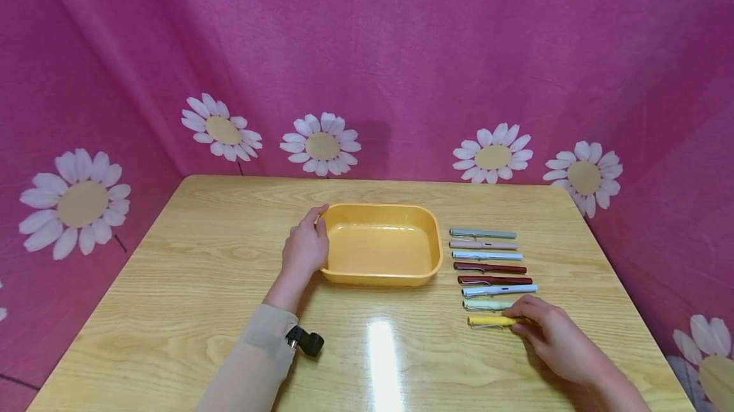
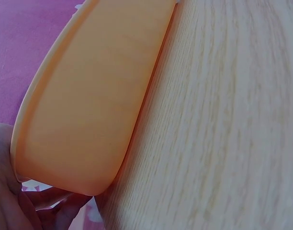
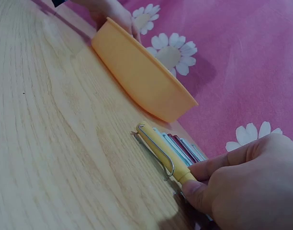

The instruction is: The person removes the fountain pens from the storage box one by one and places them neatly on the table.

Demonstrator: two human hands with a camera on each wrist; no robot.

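Observation:
A yellow pen (image 1: 487, 321) with a wire clip lies nearest the person in a column of pens. My right hand (image 1: 553, 335) pinches its right end between thumb and fingers; in the right wrist view the yellow pen (image 3: 158, 148) points away from the fingertips. Just behind it, a pale green pen (image 1: 484, 304) is partly covered by the same hand. At the left end of an orange-yellow plastic tray (image 1: 378, 279), my left hand (image 1: 306, 243) grips the rim. The left wrist view shows the tray's outer wall (image 2: 84, 105) with fingers curled round its corner.
Beyond the green pen lie several more: a light blue pen (image 1: 499, 290), two dark red pens (image 1: 496, 280), a pale blue pen (image 1: 487, 256), a pinkish pen (image 1: 484, 245) and a grey-green pen (image 1: 484, 234). A pink curtain (image 1: 401, 49) with daisies hangs behind the wooden table (image 1: 172, 310).

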